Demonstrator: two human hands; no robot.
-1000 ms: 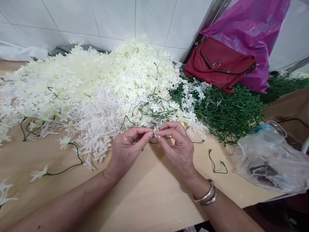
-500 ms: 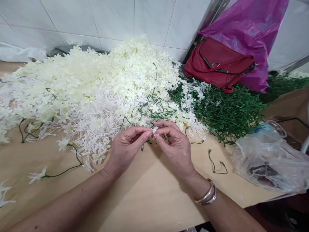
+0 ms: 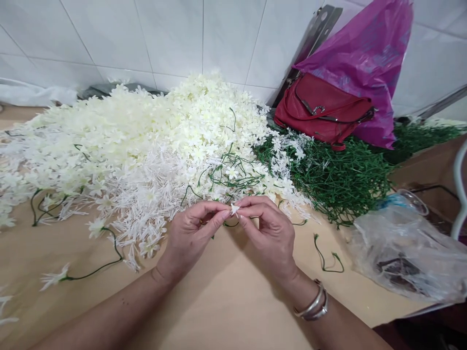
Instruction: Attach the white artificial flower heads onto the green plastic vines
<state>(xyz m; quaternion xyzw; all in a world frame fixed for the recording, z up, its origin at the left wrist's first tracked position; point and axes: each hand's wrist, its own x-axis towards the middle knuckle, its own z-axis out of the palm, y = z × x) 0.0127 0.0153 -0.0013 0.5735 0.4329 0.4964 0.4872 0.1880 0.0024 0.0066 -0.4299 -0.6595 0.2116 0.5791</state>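
White wall tiles back the wooden desk (image 3: 226,311), where a heap of cream artificial flowers (image 3: 146,131) lies beside a tangle of green stems (image 3: 339,175), a red handbag (image 3: 321,112) and a purple plastic bag (image 3: 361,58). Just in front of the heap, the left hand (image 3: 189,233) and right hand (image 3: 273,236) meet, the fingers (image 3: 219,217) of both pinched closed on one small white blossom (image 3: 234,209) held just above the desk.

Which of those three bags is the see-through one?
The crumpled plastic bag at the table's right edge, beside the green stems. The red handbag and the magenta bag by the wall are opaque.
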